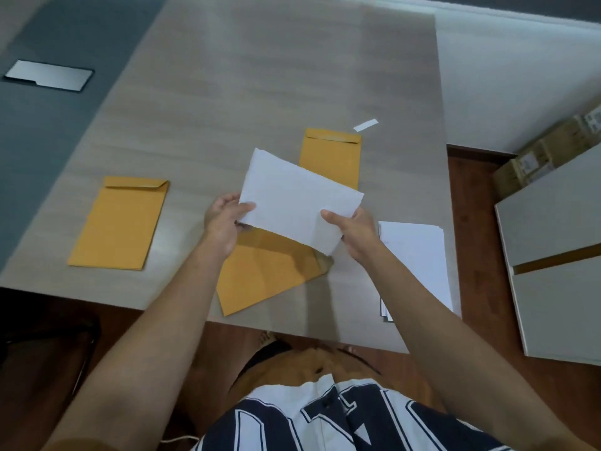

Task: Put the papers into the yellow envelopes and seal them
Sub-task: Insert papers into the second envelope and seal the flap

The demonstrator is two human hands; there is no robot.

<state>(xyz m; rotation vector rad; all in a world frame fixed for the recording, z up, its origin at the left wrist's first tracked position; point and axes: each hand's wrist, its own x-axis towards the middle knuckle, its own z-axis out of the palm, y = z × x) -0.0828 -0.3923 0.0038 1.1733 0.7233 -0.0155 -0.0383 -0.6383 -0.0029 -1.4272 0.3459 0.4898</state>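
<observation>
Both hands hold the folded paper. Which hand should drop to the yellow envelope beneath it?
Left, probably: the left hand only pinches a corner of the paper, directly above the envelope; the right hand grips it deeper.

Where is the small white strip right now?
Head view: the white strip lies on the table, right of centre, just beyond the top right corner of the far yellow envelope.
</observation>
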